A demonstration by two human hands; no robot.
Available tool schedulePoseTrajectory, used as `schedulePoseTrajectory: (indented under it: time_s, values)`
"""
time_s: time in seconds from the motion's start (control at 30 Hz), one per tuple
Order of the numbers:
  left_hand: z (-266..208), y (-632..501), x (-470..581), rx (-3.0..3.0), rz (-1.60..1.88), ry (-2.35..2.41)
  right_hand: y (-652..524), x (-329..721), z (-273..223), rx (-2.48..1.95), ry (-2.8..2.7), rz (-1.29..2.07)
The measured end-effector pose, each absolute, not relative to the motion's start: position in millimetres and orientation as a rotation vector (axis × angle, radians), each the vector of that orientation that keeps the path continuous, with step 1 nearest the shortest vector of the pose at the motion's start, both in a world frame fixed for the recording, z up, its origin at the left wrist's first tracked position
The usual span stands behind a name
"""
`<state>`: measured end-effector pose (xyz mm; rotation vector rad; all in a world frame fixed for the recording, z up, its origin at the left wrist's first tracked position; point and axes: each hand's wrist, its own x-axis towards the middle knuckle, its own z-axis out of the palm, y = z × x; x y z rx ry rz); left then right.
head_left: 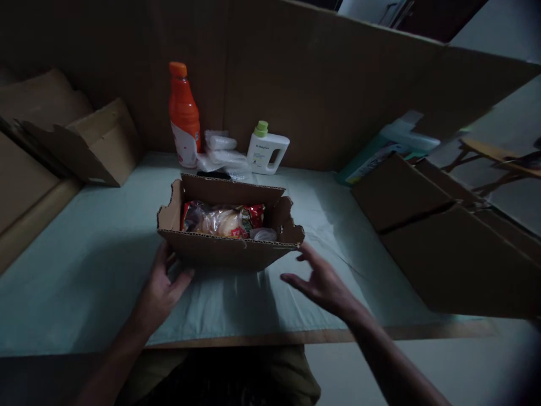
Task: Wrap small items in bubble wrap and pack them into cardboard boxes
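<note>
An open cardboard box [224,251] sits on the pale green cloth in front of me. Inside it lies a clear plastic bread packet [222,221] with red printed ends, and beside that a translucent plastic item [262,234] that I cannot make out. My left hand [163,287] is at the box's near left corner, thumb and fingers apart. At the near right corner is my right hand [319,279], its fingers spread and its index fingertip at the box edge. Whether either hand presses on the cardboard is hard to tell.
Behind the box stand an orange bottle [185,115], clear plastic wrapping [224,155] and a white jug [267,151] with a green cap. A teal bottle [380,149] leans at the right behind a large carton [456,259]. More cardboard [101,144] stands at the left.
</note>
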<state>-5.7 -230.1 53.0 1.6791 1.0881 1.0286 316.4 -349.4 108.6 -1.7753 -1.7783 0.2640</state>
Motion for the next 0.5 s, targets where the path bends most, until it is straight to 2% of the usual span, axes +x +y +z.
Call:
schedulePoseTrajectory:
  time_s: [0.1,0.27,0.37,0.5]
  values:
    - [54,-226,0,1.616,1.032,1.063,-323,281,79,-1.753,-1.763,0.287]
    - [69,-213,32,1.579,1.166,0.986,-295,283,107,-1.765,-1.602,0.211]
    - [69,-211,82,1.562,1.126,0.800,-321,319,116,-1.854,-1.412,0.090]
    - [61,-206,167,1.580,0.982,0.540,-382,359,89,-1.982,-1.123,-0.028]
